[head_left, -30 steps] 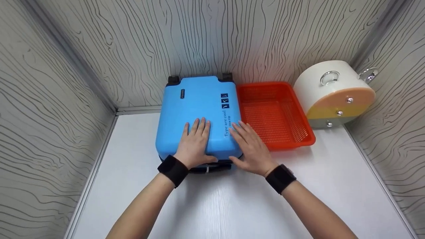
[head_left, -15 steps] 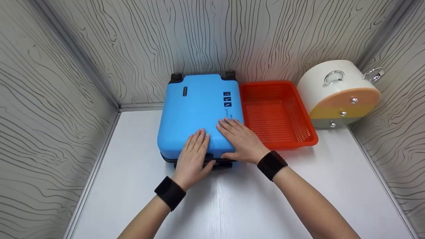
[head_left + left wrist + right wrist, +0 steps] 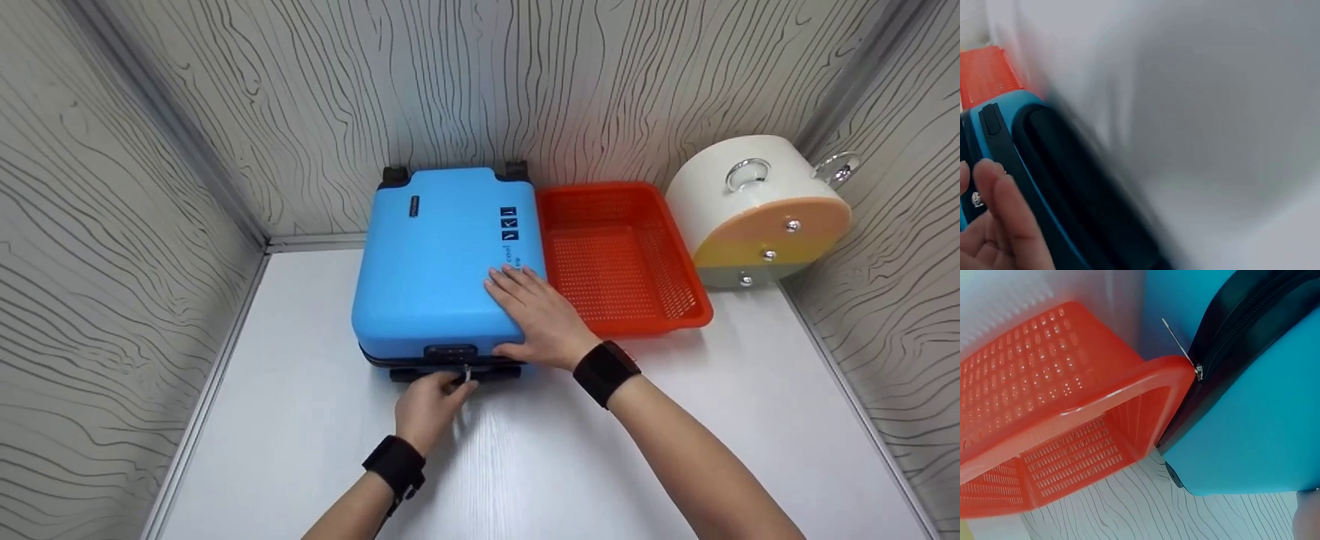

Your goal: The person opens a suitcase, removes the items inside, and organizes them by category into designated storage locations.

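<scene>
A blue hard-shell suitcase (image 3: 442, 262) lies flat, its black zipper seam and handle (image 3: 409, 373) facing the near side. At the front seam my left hand (image 3: 427, 409) has its fingers curled, with thumb and forefinger at a small metal zipper pull (image 3: 467, 371). The left wrist view shows the left fingers (image 3: 1013, 214) around a bit of shiny metal (image 3: 977, 199), partly hidden. My right hand (image 3: 544, 319) rests on the lid's near right corner, fingers straight. In the right wrist view another zipper pull (image 3: 1198, 372) sticks out from the side seam.
A red perforated plastic basket (image 3: 611, 270) stands against the suitcase's right side. Beyond it is a white rounded drawer box (image 3: 750, 202) with an orange, yellow and green front and silver knobs. Wood-patterned panels (image 3: 315, 112) enclose the white table (image 3: 300, 420).
My left hand has slid off the lid towards me and down to the front seam, its fingers now curled at the zipper pull. The right hand shifted left on the lid, then stayed.
</scene>
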The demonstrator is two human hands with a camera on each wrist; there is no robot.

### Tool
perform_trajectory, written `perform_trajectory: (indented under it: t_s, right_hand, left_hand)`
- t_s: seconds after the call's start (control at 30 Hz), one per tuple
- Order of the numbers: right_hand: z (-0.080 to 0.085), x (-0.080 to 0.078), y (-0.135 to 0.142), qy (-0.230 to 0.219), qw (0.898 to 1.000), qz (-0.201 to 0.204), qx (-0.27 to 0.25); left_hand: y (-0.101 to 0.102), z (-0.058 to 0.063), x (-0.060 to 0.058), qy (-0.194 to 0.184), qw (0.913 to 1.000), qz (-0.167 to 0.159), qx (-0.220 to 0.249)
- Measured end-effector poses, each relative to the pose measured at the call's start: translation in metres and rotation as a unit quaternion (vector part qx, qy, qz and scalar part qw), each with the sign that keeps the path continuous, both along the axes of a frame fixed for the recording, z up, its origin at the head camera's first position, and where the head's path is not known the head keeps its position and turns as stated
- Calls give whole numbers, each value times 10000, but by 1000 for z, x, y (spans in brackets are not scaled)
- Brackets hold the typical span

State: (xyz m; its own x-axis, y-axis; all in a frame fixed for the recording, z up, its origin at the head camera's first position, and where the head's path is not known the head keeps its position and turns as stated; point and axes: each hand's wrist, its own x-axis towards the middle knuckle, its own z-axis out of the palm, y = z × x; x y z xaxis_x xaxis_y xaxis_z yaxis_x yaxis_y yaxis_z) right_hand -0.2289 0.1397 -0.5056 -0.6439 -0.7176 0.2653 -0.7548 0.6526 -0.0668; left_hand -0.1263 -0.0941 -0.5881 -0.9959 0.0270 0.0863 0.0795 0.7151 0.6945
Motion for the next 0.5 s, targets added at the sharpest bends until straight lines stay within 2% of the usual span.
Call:
perform_trajectory:
  t_s: [0.1, 0.3, 0.43, 0.5]
  right_hand:
    - [-1, 0, -1, -9, 10000, 25, -41]
    - [-3, 1, -1, 62, 9999, 72, -90]
    - [-2, 1, 0, 111, 9998, 56, -133]
    - [-2, 0, 0, 133, 9998, 69, -136]
  left_hand:
    - [1, -2, -3, -199, 9994, 102, 245]
    - [-1, -2, 0, -134, 9986, 389, 332]
    - [-2, 0, 0, -62, 9977, 283, 605]
    - [-3, 1, 0, 26, 9982, 195, 573]
